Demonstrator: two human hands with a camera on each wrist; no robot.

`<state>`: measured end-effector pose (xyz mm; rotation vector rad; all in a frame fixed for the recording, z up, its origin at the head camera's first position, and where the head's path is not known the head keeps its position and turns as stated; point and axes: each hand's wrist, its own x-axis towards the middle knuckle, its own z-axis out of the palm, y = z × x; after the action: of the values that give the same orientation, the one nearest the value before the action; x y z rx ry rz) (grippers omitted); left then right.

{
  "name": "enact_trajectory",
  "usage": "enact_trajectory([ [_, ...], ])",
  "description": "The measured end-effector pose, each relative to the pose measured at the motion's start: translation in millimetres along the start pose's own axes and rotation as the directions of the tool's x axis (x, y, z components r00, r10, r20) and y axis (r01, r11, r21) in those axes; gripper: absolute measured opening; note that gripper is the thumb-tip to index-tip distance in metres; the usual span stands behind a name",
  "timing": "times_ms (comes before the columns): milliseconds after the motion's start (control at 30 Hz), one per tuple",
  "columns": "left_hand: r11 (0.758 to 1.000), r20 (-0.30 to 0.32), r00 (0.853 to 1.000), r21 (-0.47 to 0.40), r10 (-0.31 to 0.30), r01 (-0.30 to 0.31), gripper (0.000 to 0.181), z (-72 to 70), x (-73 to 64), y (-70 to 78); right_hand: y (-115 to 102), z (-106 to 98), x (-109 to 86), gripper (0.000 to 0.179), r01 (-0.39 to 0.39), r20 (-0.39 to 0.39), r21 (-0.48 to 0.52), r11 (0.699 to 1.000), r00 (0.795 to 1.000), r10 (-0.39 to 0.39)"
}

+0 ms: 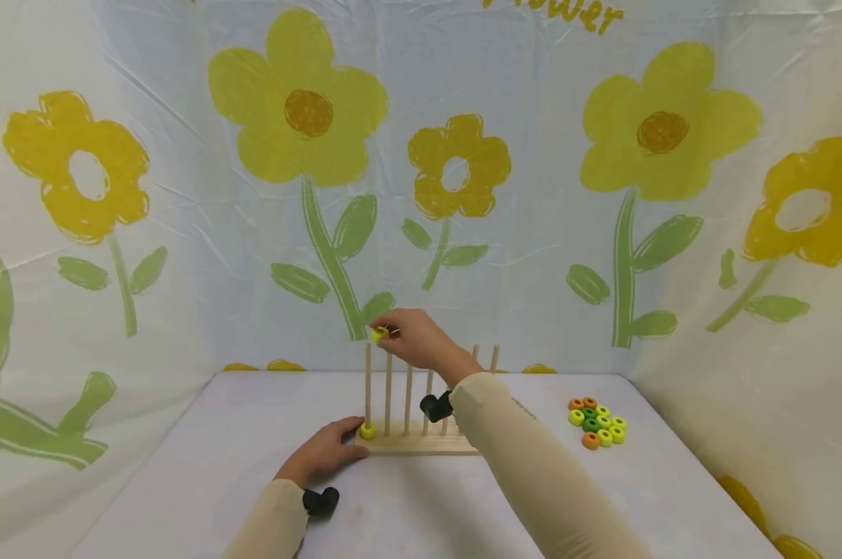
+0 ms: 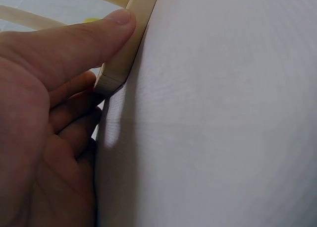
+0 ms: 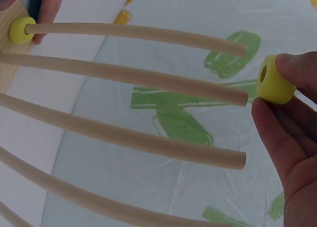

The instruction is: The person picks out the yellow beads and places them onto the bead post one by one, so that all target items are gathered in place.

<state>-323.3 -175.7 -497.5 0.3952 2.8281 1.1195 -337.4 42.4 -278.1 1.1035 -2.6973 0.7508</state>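
In the head view my right hand (image 1: 415,338) pinches a yellow bead (image 1: 379,334) between thumb and fingers, above the left end of a wooden peg rack. The right wrist view shows this bead (image 3: 275,80) just off the tips of the two leftmost pegs (image 3: 198,85), its hole facing them. Another yellow bead (image 1: 368,432) sits at the foot of the leftmost peg (image 1: 368,384). My left hand (image 1: 328,448) holds the left end of the rack's base (image 1: 421,444). In the left wrist view its thumb (image 2: 106,33) lies on the base's edge, the fingers partly hidden behind.
Several loose beads in yellow, green and orange (image 1: 590,440) lie in a cluster on the right of the white table (image 1: 218,435). My right forearm (image 1: 533,466) crosses in front of the right-hand pegs. A flower-printed cloth (image 1: 519,295) hangs behind and at the sides.
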Motion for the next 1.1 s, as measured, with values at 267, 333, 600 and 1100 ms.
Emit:
enact_trajectory([
  [267,0.999,0.01,0.999,0.0,-0.033,0.033,0.069,0.8,-1.3,1.7,-4.0,8.1,3.6,0.032,0.0,0.006,0.0,1.0,1.0,0.0],
  [333,1.0,0.011,1.0,0.001,-0.027,0.027,0.069,0.6,-1.5,1.7,-5.6,9.9,4.1,0.032,0.0,0.01,0.001,1.0,1.0,0.0],
  [600,0.999,0.022,0.999,-0.006,-0.032,0.032,0.069,-0.9,-3.0,4.1,-8.0,13.0,6.1,0.031,0.017,0.003,0.003,1.0,1.0,-0.017],
  [1100,1.0,0.017,1.0,0.021,-0.02,0.02,0.069,0.0,-1.3,3.9,-7.5,18.1,10.4,0.03,0.027,0.021,-0.071,0.997,0.999,-0.026],
])
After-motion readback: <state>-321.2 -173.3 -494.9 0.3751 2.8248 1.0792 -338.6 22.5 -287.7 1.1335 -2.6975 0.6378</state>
